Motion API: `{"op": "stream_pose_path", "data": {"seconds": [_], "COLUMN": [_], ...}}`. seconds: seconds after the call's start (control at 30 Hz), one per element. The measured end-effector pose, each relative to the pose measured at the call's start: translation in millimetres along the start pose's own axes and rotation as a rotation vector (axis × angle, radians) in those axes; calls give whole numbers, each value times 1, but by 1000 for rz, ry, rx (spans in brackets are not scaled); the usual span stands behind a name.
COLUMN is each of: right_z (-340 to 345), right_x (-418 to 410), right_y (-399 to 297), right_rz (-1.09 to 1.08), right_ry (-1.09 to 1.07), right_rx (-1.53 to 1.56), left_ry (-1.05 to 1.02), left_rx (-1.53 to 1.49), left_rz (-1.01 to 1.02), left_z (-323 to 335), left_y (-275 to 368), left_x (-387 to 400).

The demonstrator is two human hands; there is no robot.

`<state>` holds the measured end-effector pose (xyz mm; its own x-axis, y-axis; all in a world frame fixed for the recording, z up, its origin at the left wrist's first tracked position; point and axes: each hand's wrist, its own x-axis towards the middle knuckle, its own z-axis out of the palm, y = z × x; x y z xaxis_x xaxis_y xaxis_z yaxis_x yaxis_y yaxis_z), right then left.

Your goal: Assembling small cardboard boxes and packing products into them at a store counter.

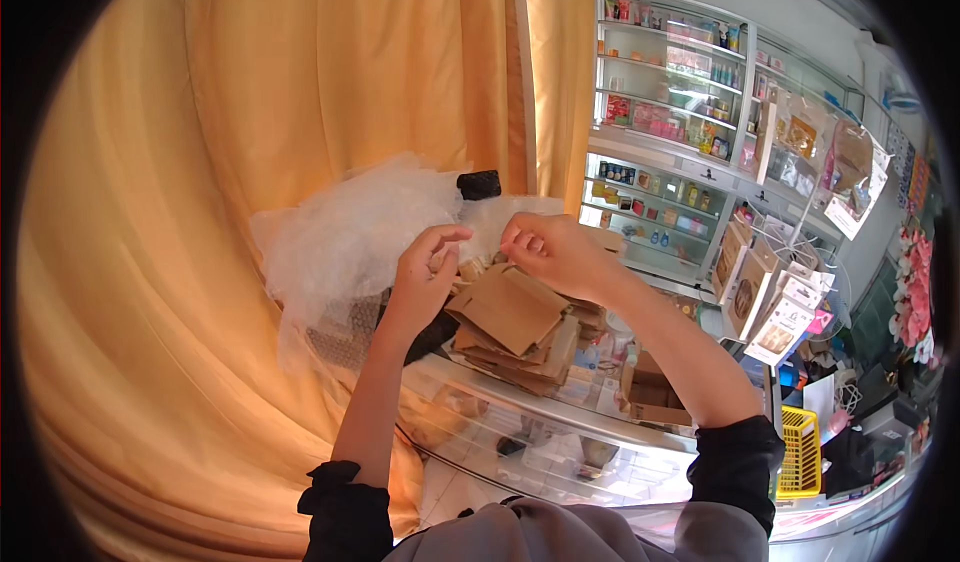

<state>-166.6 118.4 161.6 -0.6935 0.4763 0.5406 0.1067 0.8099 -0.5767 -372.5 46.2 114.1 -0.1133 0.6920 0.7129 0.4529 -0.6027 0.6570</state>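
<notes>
Both of my hands are raised over a glass counter, a short gap between them. My left hand (433, 266) has its fingers curled and apart, with nothing seen in it, in front of a heap of clear bubble wrap (360, 224). My right hand (541, 247) is bent at the wrist with fingers curled inward; whether it holds something thin cannot be made out. Just below it lies a stack of flattened brown cardboard pieces (514, 311). A small black wrapped bundle (478, 185) rests at the back beside the bubble wrap.
Orange curtains (255, 112) hang at the left and behind. An open cardboard box (656, 389) stands on the glass counter (570, 427). Farther right are a rack of packaged goods (780, 299) and a yellow plastic basket (799, 453). Glass display shelves (667, 97) stand behind.
</notes>
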Motion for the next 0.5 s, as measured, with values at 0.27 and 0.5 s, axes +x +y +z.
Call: {"op": "stream_pose_path", "data": {"seconds": [0.27,0.5], "right_z": [47,78], "right_x": [63,87], "right_y": [21,49], "right_rz": [21,-3], "right_ry": [-254,-249], "right_rx": [-552,-1028], "left_ry": [-254,-220], "left_rx": [691,729], "left_rz": [273,267], "left_z": [-35,-44], "left_y": [-65,-98], "left_x": [19,26]}}
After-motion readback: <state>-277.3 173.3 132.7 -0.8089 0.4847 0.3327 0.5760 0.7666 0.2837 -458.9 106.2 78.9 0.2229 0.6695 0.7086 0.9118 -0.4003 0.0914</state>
